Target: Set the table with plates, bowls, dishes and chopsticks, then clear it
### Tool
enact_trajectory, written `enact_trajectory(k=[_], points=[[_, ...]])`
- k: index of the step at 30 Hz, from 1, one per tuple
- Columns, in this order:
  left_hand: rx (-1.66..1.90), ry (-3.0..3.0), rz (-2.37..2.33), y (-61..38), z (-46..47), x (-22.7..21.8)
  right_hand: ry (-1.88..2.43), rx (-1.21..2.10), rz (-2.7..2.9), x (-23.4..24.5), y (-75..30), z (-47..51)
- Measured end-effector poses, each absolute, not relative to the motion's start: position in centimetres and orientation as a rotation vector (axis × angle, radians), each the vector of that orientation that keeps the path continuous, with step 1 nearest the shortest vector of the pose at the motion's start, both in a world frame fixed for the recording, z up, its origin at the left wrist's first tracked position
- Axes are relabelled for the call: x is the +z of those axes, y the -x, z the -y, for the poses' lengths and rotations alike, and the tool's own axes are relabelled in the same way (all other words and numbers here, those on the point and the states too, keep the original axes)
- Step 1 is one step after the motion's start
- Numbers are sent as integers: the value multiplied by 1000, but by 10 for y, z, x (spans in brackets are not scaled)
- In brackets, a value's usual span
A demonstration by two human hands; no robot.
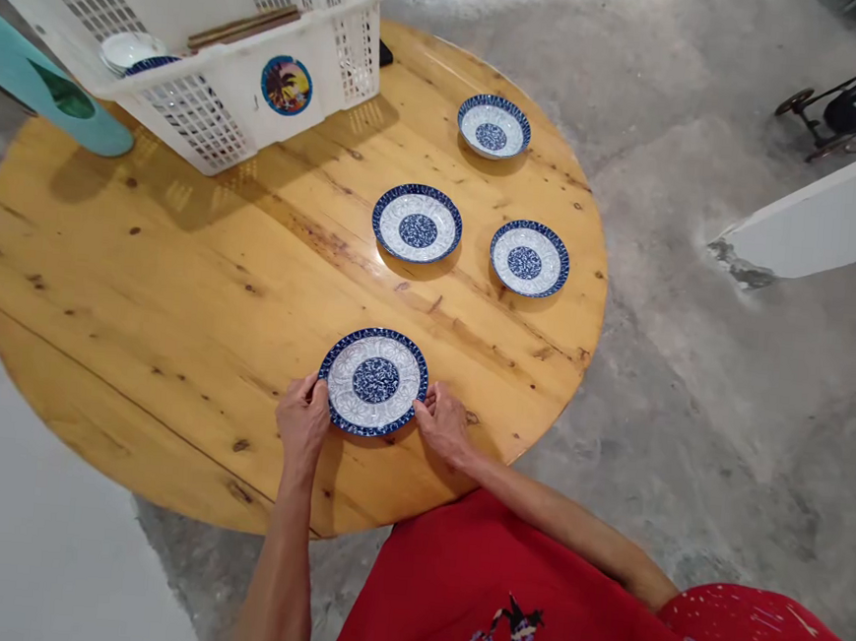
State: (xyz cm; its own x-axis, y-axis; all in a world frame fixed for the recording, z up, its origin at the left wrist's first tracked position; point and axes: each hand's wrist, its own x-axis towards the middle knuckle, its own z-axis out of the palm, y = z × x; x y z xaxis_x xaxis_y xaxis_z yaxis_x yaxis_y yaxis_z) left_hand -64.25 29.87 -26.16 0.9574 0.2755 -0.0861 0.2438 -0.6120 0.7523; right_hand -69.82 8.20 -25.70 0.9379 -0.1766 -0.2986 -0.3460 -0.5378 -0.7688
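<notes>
A blue-and-white patterned plate [376,381] is at the near side of the round wooden table, between both my hands. My left hand [303,417] pinches its left rim, thumb on top and fingers bent at the edge. At the right rim, my right hand [444,421] grips with its thumb and curled fingers. Whether the plate rests on the wood or is slightly raised, I cannot tell. Farther off lie three more pieces with the same pattern: a middle plate [418,224], a right-hand plate [529,258] and a deeper-looking dish [494,127] at the back.
A white plastic basket [298,88] stands at the back left of the table [174,340], holding white bowls [132,48] and wooden sticks [244,27]. Beside it is a turquoise object [81,106]. A wheeled frame [852,102] and a white post [822,213] are on the right.
</notes>
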Motion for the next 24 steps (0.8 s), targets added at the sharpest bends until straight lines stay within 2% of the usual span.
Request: enact_trajectory(k=[24], points=[[-42, -2249, -278, 624, -295, -257, 2118, 247, -394, -253, 699, -80]])
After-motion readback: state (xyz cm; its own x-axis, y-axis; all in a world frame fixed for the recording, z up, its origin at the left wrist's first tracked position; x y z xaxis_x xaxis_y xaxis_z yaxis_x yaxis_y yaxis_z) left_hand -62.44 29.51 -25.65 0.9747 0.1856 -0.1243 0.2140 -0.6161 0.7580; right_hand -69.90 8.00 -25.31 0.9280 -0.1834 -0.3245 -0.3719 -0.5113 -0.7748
